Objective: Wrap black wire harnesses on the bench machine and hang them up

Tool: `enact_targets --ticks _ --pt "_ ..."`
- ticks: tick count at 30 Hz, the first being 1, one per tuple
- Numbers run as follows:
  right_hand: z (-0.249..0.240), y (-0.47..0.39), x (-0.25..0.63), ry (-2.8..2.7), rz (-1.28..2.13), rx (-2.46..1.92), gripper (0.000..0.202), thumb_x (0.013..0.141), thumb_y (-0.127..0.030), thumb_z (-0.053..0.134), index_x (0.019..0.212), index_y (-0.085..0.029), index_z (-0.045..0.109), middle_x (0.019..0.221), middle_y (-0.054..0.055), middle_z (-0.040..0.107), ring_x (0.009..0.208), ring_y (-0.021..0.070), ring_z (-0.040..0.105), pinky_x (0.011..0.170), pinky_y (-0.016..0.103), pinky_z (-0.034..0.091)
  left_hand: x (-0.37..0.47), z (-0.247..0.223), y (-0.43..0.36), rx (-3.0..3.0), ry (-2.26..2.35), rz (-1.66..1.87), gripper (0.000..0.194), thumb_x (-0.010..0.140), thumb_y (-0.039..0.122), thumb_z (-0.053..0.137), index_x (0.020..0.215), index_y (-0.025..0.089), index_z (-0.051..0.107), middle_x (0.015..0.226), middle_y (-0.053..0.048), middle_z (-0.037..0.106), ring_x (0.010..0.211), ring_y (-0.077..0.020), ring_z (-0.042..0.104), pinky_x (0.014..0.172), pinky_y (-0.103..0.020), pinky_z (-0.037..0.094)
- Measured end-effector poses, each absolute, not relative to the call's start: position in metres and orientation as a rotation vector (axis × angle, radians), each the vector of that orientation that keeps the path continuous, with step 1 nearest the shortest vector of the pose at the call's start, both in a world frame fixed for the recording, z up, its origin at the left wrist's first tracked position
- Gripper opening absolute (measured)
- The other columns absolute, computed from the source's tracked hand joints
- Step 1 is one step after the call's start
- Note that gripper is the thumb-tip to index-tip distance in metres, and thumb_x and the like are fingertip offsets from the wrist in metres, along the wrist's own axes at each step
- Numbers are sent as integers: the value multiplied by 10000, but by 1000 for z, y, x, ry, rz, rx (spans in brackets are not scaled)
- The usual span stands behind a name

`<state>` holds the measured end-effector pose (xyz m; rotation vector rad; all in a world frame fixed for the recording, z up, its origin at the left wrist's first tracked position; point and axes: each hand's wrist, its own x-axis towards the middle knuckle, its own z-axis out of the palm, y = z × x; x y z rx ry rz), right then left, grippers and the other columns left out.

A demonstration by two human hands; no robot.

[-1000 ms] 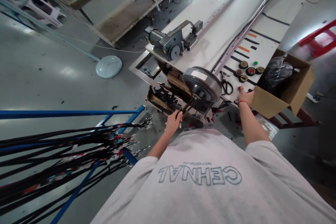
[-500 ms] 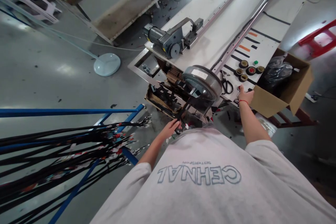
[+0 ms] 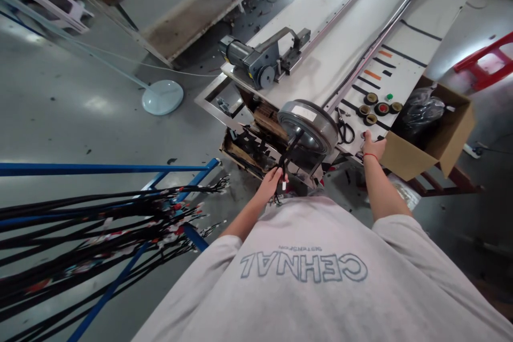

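My left hand (image 3: pixel 271 183) is closed around the end of a black wire harness (image 3: pixel 285 159), whose loose ends and a white connector hang by the fingers. The harness runs into the centre of a round grey wheel-like machine head (image 3: pixel 308 124), and a long dark bundle (image 3: pixel 360 67) stretches along the table beyond it. At the table's front edge, my right hand (image 3: pixel 374 148) is curled with the thumb over a small item that I cannot make out. Black-handled scissors (image 3: pixel 346 131) lie just left of it, and several tape rolls (image 3: pixel 371 118) stand behind.
A grey motor unit (image 3: pixel 256 61) sits on the table's left side. An open cardboard box (image 3: pixel 452 133) stands at the right. Black harnesses (image 3: pixel 120 230) hang on a blue rack (image 3: pixel 100 168) at the left. Tape strips (image 3: pixel 372 75) lie along the table; below is a scrap-filled tray (image 3: pixel 244 157).
My left hand has moved up and to the right with the harness end, closer to the round machine head. My right hand stays at the table edge.
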<state>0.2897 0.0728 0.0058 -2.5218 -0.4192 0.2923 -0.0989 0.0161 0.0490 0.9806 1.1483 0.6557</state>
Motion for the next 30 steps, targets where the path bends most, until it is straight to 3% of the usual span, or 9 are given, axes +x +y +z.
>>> enact_targets --ticks 5,9,13,18,22,27,30 --pt "7 73 289 -424 292 -2515 743 770 -622 615 1271 -100 448 1308 235 525 1227 347 505 1021 476 388 -82 50 37 1099 1131 659 471 845 614 496 715 168 567 656 -16 608 606 -124 537 627 -246 447" --pt "9 73 288 -409 290 -2520 739 768 -627 612 1260 -97 456 1293 236 537 1211 349 517 1010 478 395 -73 47 57 1098 1174 617 441 879 540 506 639 170 520 573 10 556 534 -102 477 557 -223 396" --pt "9 73 287 -398 299 -2506 733 757 -645 606 1243 -114 464 1284 230 545 1202 350 520 1005 484 395 -64 50 66 662 1003 586 403 901 463 530 631 176 444 504 52 445 437 -67 383 469 -192 344" --pt "6 72 286 -394 296 -2488 733 760 -671 574 1237 -127 459 1277 217 545 1195 347 524 1010 485 389 -63 61 68 42 795 455 344 928 363 527 666 174 408 517 94 330 391 -35 353 506 -175 426" --pt "11 70 287 -420 340 -2516 746 756 -609 619 1267 -94 445 1281 233 529 1206 344 507 1009 472 396 -67 66 72 -24 765 451 355 935 360 518 658 172 401 536 87 341 393 -28 363 517 -177 442" --pt "58 101 273 -797 145 -2498 694 750 -340 680 1332 -70 417 1409 256 394 1329 341 364 1077 497 306 -63 60 75 110 864 467 343 902 378 572 670 175 422 509 84 375 394 -39 393 462 -161 409" --pt "101 155 235 -1285 463 -2157 469 866 -342 547 1256 -85 502 1241 187 567 1160 259 542 1006 416 406 -62 51 77 202 954 509 314 900 401 559 706 170 471 524 47 490 420 -65 466 438 -168 399"
